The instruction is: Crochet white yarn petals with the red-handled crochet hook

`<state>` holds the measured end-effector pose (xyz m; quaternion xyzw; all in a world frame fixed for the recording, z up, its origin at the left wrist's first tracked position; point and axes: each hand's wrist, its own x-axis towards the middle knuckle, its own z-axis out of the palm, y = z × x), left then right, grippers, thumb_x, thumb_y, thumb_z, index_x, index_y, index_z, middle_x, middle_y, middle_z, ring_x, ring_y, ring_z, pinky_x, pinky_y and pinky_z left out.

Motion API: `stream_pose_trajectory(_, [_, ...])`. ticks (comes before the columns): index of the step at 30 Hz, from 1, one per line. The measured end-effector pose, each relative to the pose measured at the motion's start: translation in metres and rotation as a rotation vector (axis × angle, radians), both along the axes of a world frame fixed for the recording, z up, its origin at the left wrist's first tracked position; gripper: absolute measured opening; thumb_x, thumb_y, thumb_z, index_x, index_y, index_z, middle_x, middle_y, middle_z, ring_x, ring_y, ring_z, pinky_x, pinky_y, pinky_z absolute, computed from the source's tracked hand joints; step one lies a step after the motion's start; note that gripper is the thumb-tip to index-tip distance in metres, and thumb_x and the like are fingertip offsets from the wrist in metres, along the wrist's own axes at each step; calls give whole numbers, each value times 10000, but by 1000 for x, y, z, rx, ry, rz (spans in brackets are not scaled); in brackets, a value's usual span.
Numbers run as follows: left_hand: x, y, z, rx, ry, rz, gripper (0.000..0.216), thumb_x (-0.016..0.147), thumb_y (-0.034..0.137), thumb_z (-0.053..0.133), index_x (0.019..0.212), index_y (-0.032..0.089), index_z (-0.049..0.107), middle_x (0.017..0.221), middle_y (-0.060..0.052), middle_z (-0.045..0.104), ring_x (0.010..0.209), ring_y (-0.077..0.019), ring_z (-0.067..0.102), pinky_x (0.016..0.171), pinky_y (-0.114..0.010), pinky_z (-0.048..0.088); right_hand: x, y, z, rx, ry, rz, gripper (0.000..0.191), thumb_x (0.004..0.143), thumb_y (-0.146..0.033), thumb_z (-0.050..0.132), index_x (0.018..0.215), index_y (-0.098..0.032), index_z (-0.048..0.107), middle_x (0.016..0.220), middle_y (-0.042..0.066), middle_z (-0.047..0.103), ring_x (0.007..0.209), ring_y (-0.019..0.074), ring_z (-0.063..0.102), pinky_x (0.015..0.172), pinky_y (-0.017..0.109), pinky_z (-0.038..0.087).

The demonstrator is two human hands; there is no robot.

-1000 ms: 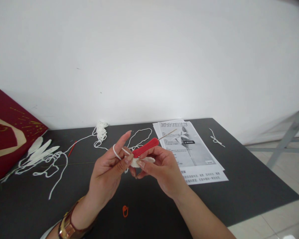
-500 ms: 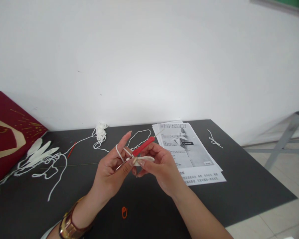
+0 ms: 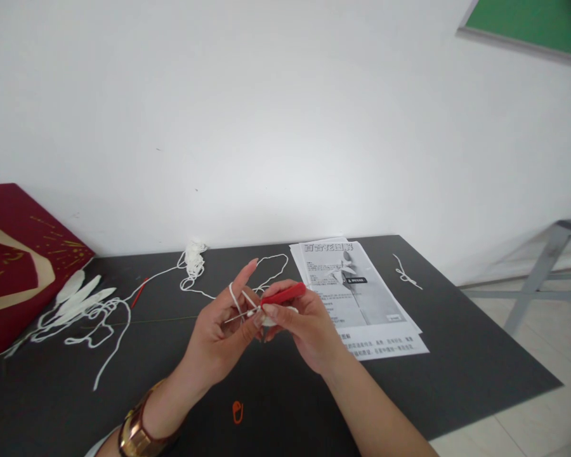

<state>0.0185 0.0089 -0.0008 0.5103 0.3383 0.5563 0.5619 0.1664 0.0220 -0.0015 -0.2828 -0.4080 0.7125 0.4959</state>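
My right hand grips a crochet hook by its red handle, the thin metal shaft pointing left. A small white crocheted piece sits between both hands, partly hidden by fingers. My left hand pinches the left end of this piece between thumb and fingers. White yarn loops round its raised index finger and runs down to the hook. Behind the hands the yarn trails to a loose white bundle by the wall.
White crocheted petals with long yarn tails lie at left beside a dark red bag and a thin red stick. Printed sheets lie right of centre. An orange stitch marker is in front, a yarn scrap far right.
My right hand has turned the hook, so its red handle lies flatter and closer into the palm. The crocheted piece is more covered by fingers. The whole view has shifted slightly.
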Motion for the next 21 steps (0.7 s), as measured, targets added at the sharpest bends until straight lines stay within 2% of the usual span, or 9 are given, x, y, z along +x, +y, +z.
stream_pose_trajectory(6, [-2,3,0,-58,5,-45,651,779,188,709,1368,345,481,815,31,587,673,-121,588,607,-244,528,-2,1,-3,-20,-6,-40,200,711,-301,785,837,-192,674,707,-26,661,602,117,635,492,197,519])
stream_pose_trajectory(10, [-3,6,0,-133,16,-50,663,774,194,718,1371,348,475,799,40,581,739,-125,588,695,-249,500,-2,2,-5,-32,7,-109,192,765,-372,734,820,-191,702,739,-9,669,613,114,612,504,202,522])
stream_pose_trajectory(14, [-6,8,1,-161,23,-44,658,770,198,727,1369,325,485,747,45,554,681,-105,530,633,-215,431,4,5,-1,-48,22,-267,210,774,-386,725,771,-176,721,757,10,682,617,101,592,524,184,521])
stream_pose_trajectory(21, [-10,10,1,-164,83,7,621,755,204,730,1339,283,535,743,24,568,660,-124,489,589,-229,391,11,11,4,-44,93,-457,249,743,-415,742,733,-173,685,639,-21,595,492,87,454,398,199,493])
